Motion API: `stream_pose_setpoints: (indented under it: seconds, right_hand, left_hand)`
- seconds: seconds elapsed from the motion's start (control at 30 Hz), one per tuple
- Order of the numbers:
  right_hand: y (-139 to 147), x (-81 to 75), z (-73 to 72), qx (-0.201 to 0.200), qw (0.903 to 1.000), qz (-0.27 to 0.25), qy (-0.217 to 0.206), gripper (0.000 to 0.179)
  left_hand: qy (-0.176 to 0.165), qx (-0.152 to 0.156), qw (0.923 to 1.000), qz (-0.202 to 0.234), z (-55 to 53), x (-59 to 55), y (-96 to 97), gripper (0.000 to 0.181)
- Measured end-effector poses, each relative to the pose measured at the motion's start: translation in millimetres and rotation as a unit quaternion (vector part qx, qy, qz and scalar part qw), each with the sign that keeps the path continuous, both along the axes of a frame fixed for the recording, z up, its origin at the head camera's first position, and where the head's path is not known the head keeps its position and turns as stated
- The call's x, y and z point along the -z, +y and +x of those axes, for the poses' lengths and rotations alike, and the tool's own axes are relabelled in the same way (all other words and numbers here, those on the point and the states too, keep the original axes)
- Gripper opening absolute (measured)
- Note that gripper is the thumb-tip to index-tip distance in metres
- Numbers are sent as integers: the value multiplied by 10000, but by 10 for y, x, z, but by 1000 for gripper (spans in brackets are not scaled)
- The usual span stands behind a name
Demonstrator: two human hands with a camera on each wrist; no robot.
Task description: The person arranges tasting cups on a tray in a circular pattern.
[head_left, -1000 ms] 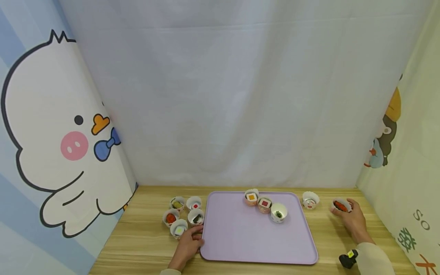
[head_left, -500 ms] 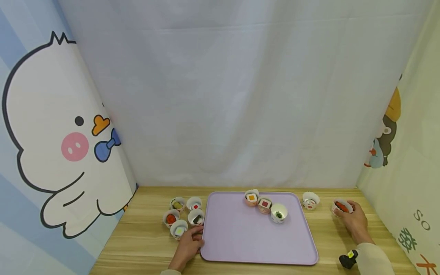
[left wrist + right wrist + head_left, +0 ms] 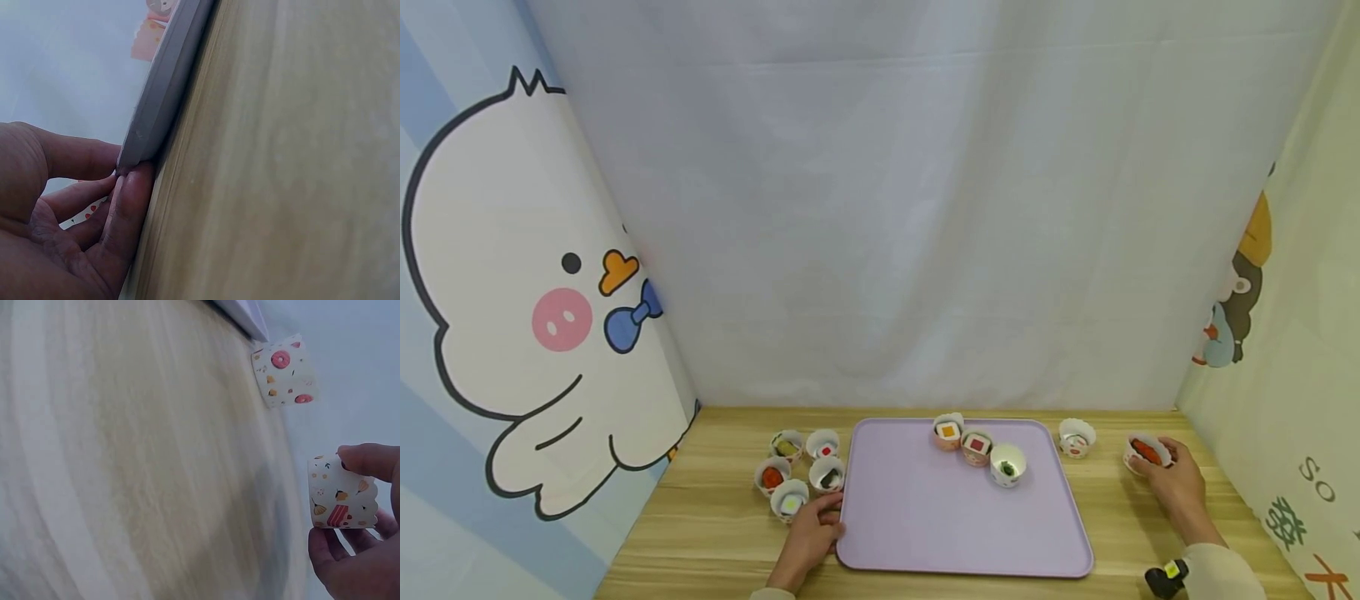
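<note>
Paper cup with a red piece inside shares a wood-grain table with a lilac tray. At near left, a person's left hand touches the tray's rim, thumb and forefinger parted; whether they pinch it cannot be told. Just beyond, five more cups cluster beside the tray, the nearest showing a yellow-green patch. At right, well apart from the tray, the right hand pinches the paper cup between thumb and fingers; whether its base meets the table is unclear. Farther back, three cups stand in a diagonal row on the tray, and a doughnut-print cup stands near its right edge. A pale curtain hangs behind.
</note>
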State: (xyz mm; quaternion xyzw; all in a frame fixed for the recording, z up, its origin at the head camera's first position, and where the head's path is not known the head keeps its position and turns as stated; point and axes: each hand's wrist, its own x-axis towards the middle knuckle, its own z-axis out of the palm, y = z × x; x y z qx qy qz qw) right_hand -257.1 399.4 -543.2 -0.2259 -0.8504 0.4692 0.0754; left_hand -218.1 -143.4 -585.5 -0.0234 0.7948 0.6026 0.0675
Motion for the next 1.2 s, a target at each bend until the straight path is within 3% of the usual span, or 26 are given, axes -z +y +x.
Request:
stream_pose_setpoints:
  seconds: [0.87, 1.03, 1.1, 1.2]
  right_hand:
    - [-531, -292, 388, -1155, 9916, 430, 380, 80]
    - [-667, -299, 436, -1263, 9888, 469, 645, 74]
    - [-716, -294, 445, -1280, 9880, 470, 732, 72]
    - [-778, -282, 450, -1337, 9873, 420, 748, 70]
  left_hand:
    - [53, 43, 9999, 114, -19, 51, -13, 54]
    - [42, 54, 9999, 103, -23, 51, -18, 53]
    - [39, 51, 10000, 58, -22, 48, -20, 53]
    - [40, 42, 10000, -20, 18, -47, 2, 53]
